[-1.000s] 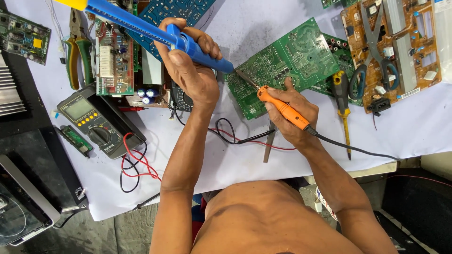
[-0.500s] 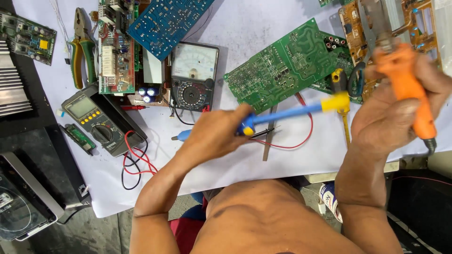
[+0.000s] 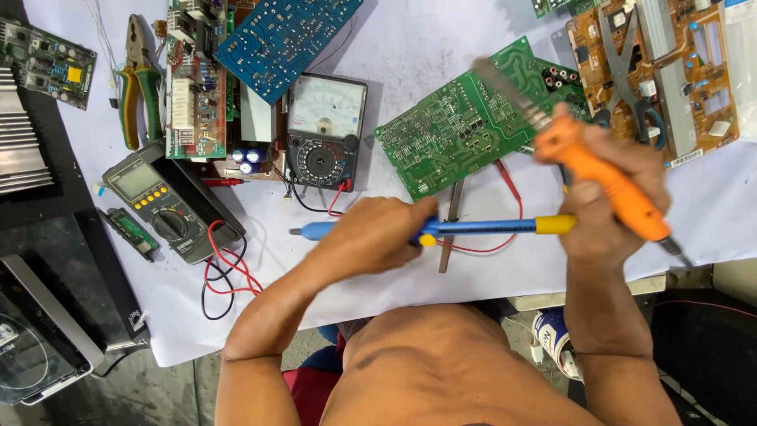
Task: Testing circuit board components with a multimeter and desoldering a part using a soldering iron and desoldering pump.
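1. I see the worktop point(image 3: 441, 31), white-covered, carrying the green circuit board point(image 3: 465, 130).
2. My right hand point(image 3: 607, 205) grips the orange soldering iron point(image 3: 599, 177) above that board.
3. My left hand point(image 3: 378, 233) is closed around the blue desoldering pump point(image 3: 489, 227), held level.

The orange soldering iron point(image 3: 607, 177) has a smooth plastic handle and dull metal tip, the blue desoldering pump point(image 3: 481, 227) looks glossy plastic, and the green circuit board point(image 3: 465, 126) lies matt on white paper-like sheet point(image 3: 426, 47)

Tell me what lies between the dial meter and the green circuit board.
In the head view, only bare white sheet lies between the dial meter and the green circuit board; they sit apart.
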